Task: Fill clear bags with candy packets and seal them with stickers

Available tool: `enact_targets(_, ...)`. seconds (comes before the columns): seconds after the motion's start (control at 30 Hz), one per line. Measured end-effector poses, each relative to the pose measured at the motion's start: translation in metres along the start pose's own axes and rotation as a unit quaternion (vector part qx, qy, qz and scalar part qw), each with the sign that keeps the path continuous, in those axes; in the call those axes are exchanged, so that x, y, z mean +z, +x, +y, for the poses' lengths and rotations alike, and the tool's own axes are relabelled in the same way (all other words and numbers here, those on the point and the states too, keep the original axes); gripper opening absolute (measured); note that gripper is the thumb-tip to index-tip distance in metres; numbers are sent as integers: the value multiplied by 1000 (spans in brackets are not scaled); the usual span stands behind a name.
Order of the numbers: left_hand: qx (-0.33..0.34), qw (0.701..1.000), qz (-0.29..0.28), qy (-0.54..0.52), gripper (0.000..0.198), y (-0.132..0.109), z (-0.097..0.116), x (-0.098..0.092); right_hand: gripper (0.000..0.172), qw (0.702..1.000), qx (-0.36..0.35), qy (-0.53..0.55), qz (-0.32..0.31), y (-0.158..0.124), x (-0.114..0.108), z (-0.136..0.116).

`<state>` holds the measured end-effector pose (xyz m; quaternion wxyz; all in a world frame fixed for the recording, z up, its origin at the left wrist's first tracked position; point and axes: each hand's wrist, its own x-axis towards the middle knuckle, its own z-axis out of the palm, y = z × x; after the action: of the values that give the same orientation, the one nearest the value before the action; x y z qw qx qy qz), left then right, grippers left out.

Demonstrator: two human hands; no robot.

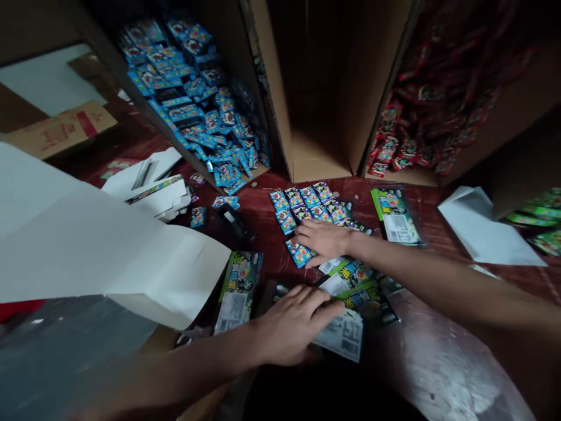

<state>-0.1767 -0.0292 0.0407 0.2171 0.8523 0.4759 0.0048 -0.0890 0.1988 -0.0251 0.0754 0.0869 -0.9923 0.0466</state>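
Note:
My right hand [326, 238] lies over rows of small blue and purple candy packets [310, 197], its fingers spread and touching the lower ones. A separate blue packet [298, 254] shows just below its fingertips. My left hand [293, 320] rests nearer to me, fingers stretched out over the edge of a flat printed bag [342, 334] with a white label. Its palm side is hidden. More printed bags with green tops [357, 275] lie overlapping between the two hands and under my right wrist.
Behind stand tall cardboard boxes: one with blue packets [210, 117], a middle box [322, 164], one with red packets [407, 146]. Printed bags lie left [239, 280] and right [397, 216]. A black object [234, 222] sits beside large white sheets [131, 257]. Another white sheet [486, 225] lies right.

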Motion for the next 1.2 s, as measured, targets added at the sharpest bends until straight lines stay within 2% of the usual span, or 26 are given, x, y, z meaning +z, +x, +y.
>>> enact_targets(0.07,-50,998,19,-14,92,-1,8,7,76,1000,27,8,13,0,-12,-1)
enact_targets(0.13,-90,995,37,-20,89,-3,11,15,78,996,76,20,51,-12,-33,-7)
enact_targets(0.2,-141,987,67,-26,84,-4,10,23,81,977,162,37,131,-39,-55,-22)
enact_targets(0.27,-186,976,111,-32,81,-1,9,31,85,937,274,40,212,-79,-69,-49)
enact_targets(0.3,-198,971,131,-37,82,3,9,34,85,923,315,28,219,-101,-71,-65)
enact_targets(0.37,-194,967,156,-51,88,16,12,39,78,900,395,14,184,-142,-64,-102)
enact_targets(0.43,-171,970,158,-64,94,33,15,43,74,879,452,16,150,-172,-46,-137)
enact_targets(0.5,-137,978,141,-70,96,50,17,46,73,863,487,41,125,-192,-29,-164)
enact_targets(0.57,-97,986,113,-74,96,65,16,48,73,857,497,81,109,-204,-18,-181)
enact_targets(0.67,-58,992,83,-76,94,79,12,45,76,859,483,141,98,-222,-18,-191)
enact_targets(0.8,-40,994,69,-70,90,87,9,35,80,864,458,188,91,-240,-25,-193)
enact_targets(1.0,19,997,44,-53,96,93,9,34,72,885,404,211,94,-239,-17,-187)
enact_targets(1.1,17,998,32,-53,99,94,9,34,88,876,411,230,107,-251,-24,-191)
enact_targets(1.2,4,999,25,-42,96,96,10,33,103,866,434,237,71,-276,-39,-204)
